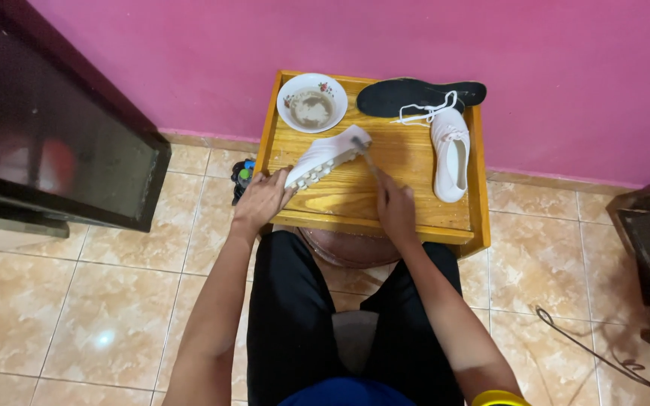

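The left hand [262, 199] is wrapped around the heel end of a white shoe [325, 156], which is held tilted on its side with the studded sole turned toward the person. The right hand [396, 207] is closed on the handle of a small brush [363, 153], whose head is seen touching the toe end of the shoe, just beyond the fingertips. Both are worked over a wooden tray [415, 218] set just past the knees.

Beyond the left fingers, near the tray's far corner, a white bowl [311, 103] of murky liquid is placed. To the right of the right hand, well apart from the fingers, a second white shoe [450, 153] is laid, its laces [424, 113] trailing over a black insole [415, 95] at the far rim.

It is judged that the bowl could be knocked or splashed if the brush were swung wide, since it sits close behind the toe. The shoe, gripped only at one end, could twist out under hard scrubbing. Dirty water could be flicked onto the other shoe.
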